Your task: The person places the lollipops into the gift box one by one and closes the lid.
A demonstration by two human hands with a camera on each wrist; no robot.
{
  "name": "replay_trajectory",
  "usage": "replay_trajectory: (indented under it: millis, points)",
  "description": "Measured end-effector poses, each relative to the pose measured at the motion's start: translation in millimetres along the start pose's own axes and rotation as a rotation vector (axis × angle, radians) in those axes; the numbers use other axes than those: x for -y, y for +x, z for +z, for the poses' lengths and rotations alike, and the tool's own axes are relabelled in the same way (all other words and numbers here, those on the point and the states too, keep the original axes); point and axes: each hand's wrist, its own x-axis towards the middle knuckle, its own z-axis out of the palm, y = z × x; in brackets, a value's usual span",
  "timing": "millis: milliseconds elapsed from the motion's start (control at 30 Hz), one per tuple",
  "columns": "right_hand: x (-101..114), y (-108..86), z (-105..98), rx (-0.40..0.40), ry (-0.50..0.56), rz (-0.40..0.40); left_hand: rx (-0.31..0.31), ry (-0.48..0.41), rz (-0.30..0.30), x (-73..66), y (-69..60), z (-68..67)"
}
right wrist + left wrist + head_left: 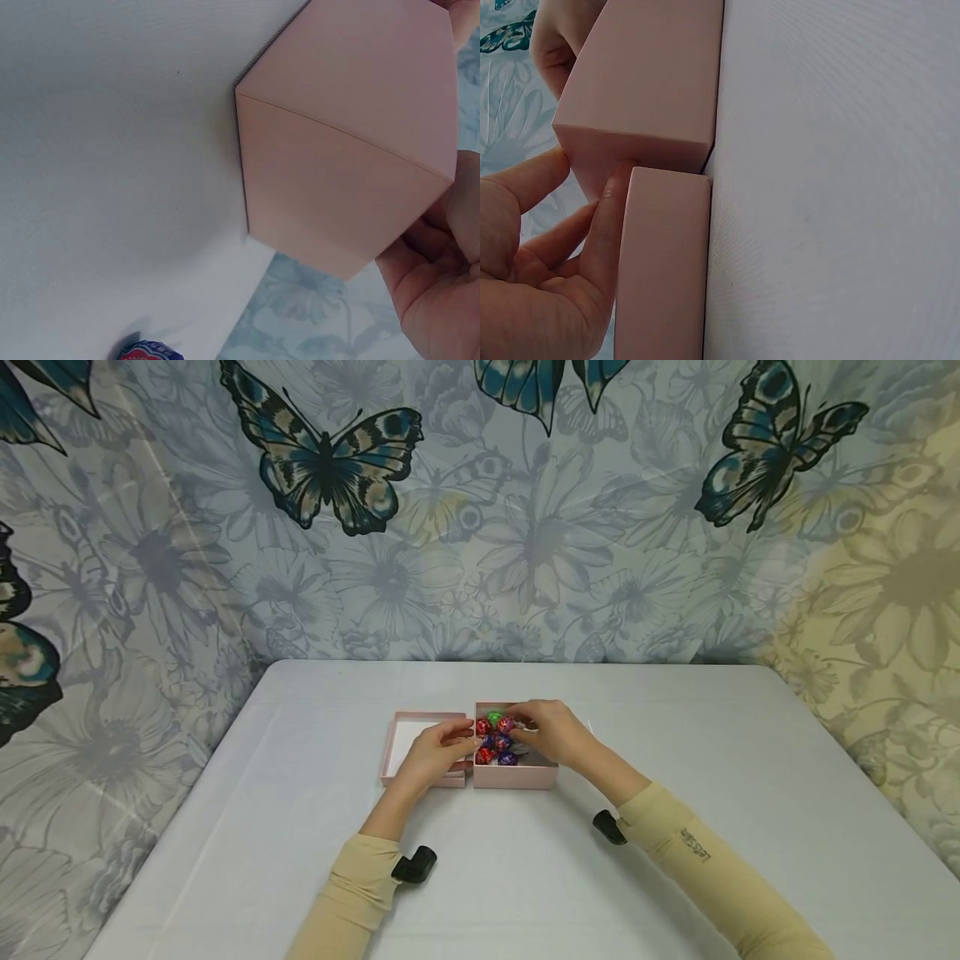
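Side by side stand an open pink box (514, 779) and its shallower pink lid (386, 752), which lies with its white inside up. Several lollipops in shiny red, purple and green wrappers (495, 740) fill the box's left part. My left hand (431, 752) reaches over the lid, its extended fingers touching the box's left wall; the left wrist view shows a fingertip (615, 184) between box and lid. Over the box's right side, my right hand (553, 732) has its fingers bent down among the lollipops. Whether it pinches one is hidden.
A blue-and-red wrapped lollipop (150, 351) lies on the white table (480, 877) outside the box, at the bottom of the right wrist view. Behind the table hangs a butterfly-print cloth (390, 577). Black cameras (415, 865) sit at both wrists.
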Motion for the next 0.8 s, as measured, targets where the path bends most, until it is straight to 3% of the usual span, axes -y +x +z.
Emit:
replay_trajectory:
  millis: [233,433,633,800]
  points:
    - [-7,-11.3,-6,-0.115,0.176,0.022,0.002,0.006,0.002,-1.0,-0.8,1.1]
    - [-15,-21.1,-10,-0.178,0.36,0.141,0.003,-0.001,0.001,-0.1,-0.7,1.3]
    - [-26,-32.1,-14,-0.184,0.642,0.281,0.001,0.001,0.002,1.0,0.1,1.1]
    - [-38,-42.2,-19,-0.197,0.859,0.342,0.0,-0.004,0.005,0.4,-0.1,1.4]
